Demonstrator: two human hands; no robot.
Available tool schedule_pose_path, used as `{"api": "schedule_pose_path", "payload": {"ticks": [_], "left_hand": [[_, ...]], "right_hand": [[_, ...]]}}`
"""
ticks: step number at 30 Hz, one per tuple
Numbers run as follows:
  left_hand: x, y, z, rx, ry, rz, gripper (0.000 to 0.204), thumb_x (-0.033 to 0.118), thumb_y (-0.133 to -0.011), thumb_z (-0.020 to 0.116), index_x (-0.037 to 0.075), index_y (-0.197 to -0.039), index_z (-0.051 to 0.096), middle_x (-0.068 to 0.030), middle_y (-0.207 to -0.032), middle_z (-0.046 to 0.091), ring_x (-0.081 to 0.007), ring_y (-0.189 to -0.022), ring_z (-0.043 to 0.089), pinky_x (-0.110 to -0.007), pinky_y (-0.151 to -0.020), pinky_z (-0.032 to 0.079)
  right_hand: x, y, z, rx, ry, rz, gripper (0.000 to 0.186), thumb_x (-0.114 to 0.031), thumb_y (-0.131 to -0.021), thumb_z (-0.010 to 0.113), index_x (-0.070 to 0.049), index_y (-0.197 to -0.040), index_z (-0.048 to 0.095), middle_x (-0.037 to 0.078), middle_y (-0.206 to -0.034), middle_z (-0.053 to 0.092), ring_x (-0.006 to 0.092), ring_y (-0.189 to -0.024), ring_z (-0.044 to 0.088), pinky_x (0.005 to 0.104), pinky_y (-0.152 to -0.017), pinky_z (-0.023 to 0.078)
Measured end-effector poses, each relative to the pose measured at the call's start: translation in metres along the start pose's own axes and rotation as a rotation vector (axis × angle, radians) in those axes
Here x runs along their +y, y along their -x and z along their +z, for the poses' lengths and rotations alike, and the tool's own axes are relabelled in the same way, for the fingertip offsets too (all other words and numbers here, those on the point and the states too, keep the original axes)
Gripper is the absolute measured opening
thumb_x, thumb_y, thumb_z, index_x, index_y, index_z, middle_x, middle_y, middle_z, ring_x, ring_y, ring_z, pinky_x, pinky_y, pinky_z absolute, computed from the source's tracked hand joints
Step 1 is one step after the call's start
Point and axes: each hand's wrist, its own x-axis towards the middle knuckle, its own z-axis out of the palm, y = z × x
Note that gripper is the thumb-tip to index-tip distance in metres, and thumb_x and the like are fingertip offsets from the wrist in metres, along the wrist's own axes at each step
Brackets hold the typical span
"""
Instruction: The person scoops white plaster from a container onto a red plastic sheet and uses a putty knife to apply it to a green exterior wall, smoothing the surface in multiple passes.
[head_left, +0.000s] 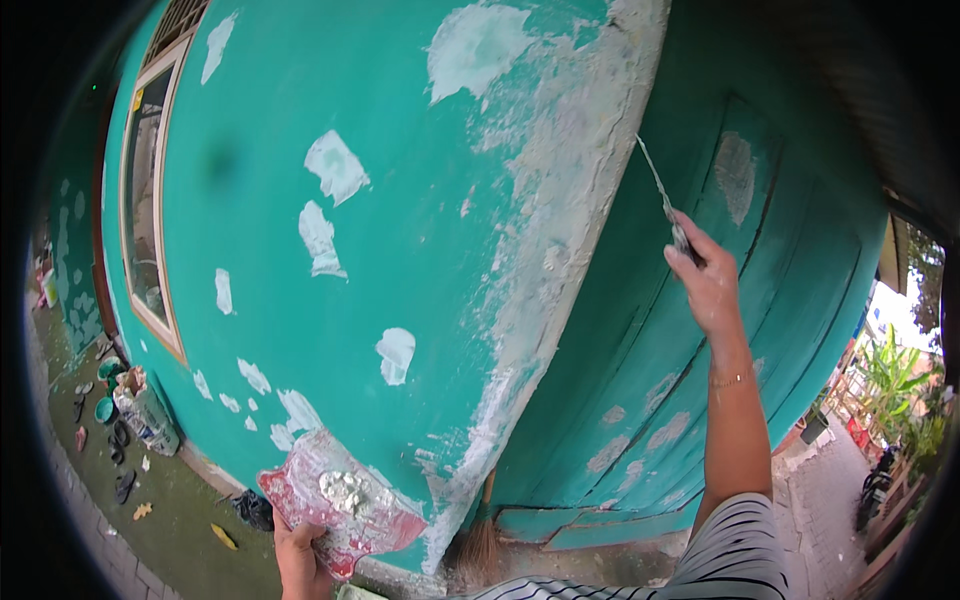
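My left hand grips the lower left edge of a ragged red plastic board, smeared white. A lump of whitish putty sits on the board. In my raised right hand is a putty knife, its thin blade seen edge-on and pointing up and left. The blade's tip is at the edge of the wall corner; whether it touches cannot be made out. A rough strip of pale putty runs down that corner of the green wall. White patches dot the wall.
A framed window is at the left. Below stand a sack and several sandals. A black plastic bag lies at the wall's foot. A broom leans at the corner. Past it are green panels and plants.
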Motion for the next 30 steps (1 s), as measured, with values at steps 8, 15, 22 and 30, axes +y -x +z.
{"api": "schedule_pose_path", "payload": {"ticks": [8, 15, 22, 30], "left_hand": [[-0.010, -0.012, -0.004, -0.034, -0.057, -0.132, 0.077, -0.011, -0.067, 0.049, 0.006, -0.141, 0.034, -0.0129, -0.127, 0.054, -0.0263, -0.113, 0.059, -0.041, -0.097, 0.049], [-0.016, -0.009, -0.008, -0.149, -0.048, -0.265, 0.084, -0.015, -0.071, 0.048, 0.009, -0.148, 0.023, -0.0144, -0.134, 0.050, -0.0273, -0.119, 0.056, -0.043, -0.099, 0.049], [-0.005, -0.016, -0.033, -0.158, -0.029, -0.265, 0.084, -0.017, -0.072, 0.047, 0.010, -0.148, 0.023, -0.0133, -0.133, 0.050, -0.0265, -0.118, 0.056, -0.043, -0.099, 0.049], [0.023, -0.009, -0.051, -0.124, -0.004, -0.186, 0.080, -0.017, -0.072, 0.046, 0.012, -0.145, 0.029, -0.0113, -0.133, 0.050, -0.0258, -0.118, 0.056, -0.042, -0.098, 0.049]], "right_hand": [[-0.064, 0.163, 0.075, -0.796, -0.059, 0.348, 0.037, -0.007, -0.088, 0.064, 0.001, -0.124, 0.058, 0.010, -0.090, 0.058, 0.0191, -0.080, 0.053, 0.0279, -0.078, 0.045], [-0.085, 0.186, 0.101, -0.835, -0.074, 0.308, 0.026, -0.004, -0.085, 0.065, 0.003, -0.110, 0.063, 0.012, -0.083, 0.057, 0.0208, -0.068, 0.050, 0.0294, -0.062, 0.042], [-0.107, 0.212, 0.117, -0.780, -0.057, 0.346, 0.036, -0.002, -0.087, 0.061, 0.002, -0.123, 0.058, 0.008, -0.085, 0.059, 0.0143, -0.067, 0.049, 0.0267, -0.062, 0.042], [-0.152, 0.246, 0.140, -0.613, -0.969, 0.922, 0.045, 0.000, -0.087, 0.056, 0.005, -0.130, 0.047, 0.019, -0.102, 0.060, 0.0157, -0.075, 0.058, 0.0306, -0.062, 0.053]]}}
